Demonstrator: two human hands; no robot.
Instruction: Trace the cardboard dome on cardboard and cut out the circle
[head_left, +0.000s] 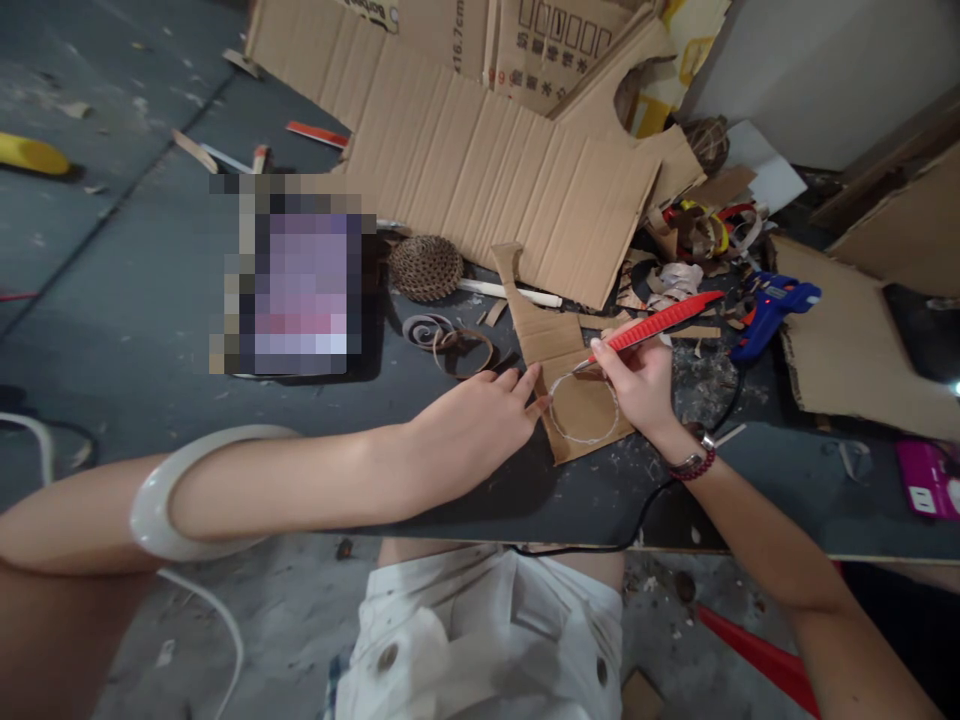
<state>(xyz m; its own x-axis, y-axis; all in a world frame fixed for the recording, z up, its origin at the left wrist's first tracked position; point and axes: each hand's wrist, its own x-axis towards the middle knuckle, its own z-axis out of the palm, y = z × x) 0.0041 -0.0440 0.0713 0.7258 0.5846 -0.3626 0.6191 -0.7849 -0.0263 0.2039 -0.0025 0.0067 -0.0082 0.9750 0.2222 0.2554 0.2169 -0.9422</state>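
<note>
**A:** What's the right hand (634, 375) doing?

**B:** Its fingers are closed around a red utility knife (656, 325), gripping it like a pen; the tip of the blade sits at the upper left of a white circle (585, 410) drawn on a shaped cardboard piece (559, 375).

**A:** And the left hand (472, 430)?

**B:** It's open, with the fingers spread and reaching toward the cardboard piece; the index fingertip (534, 378) is at its left edge, near the circle; I can't tell whether the other fingers touch it.

**A:** Where's the cardboard piece lying?

**B:** Flat on a dark, scuffed worktable (480, 500), between the two hands; its narrow neck points away from the person, toward a big corrugated cardboard sheet (480, 165).

**A:** What's around it?

**B:** A blue hot glue gun (772, 315) lies just right of the knife, with a tangle of cardboard scraps (701, 235) beyond it; left of the hands are curled cardboard strips (450, 345) and a coiled cardboard ball (425, 268); a pixelated object (300, 275) beside them is too blurred to name.

**A:** Anything on the arms?

**B:** A wide white bangle (180, 490) on the left forearm and a dark beaded bracelet (694, 460) on the right wrist.
</note>
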